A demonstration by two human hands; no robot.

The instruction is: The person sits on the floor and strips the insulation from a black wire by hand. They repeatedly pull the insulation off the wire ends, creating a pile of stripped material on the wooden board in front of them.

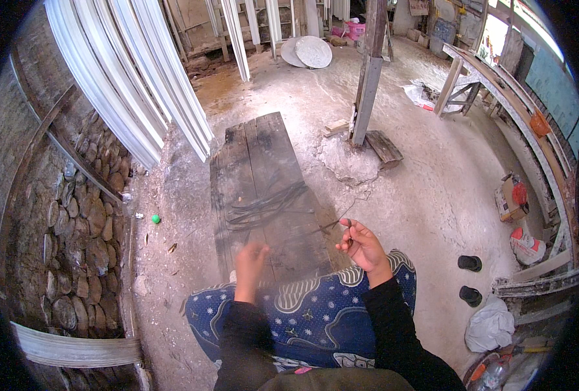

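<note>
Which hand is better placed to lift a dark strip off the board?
Probably the left hand: it's over the board, near the dark strips, nothing visibly held, though blurred. The right hand pinches a dark strand.

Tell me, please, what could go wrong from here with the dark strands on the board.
The dark strand in the right hand might snag on the loose dark strands lying across the wooden board and tangle. Its thin end, extending past the fingers, could slip free. The left hand is blurred, so its grip is unclear; a sudden tug might disturb the pile.
</note>
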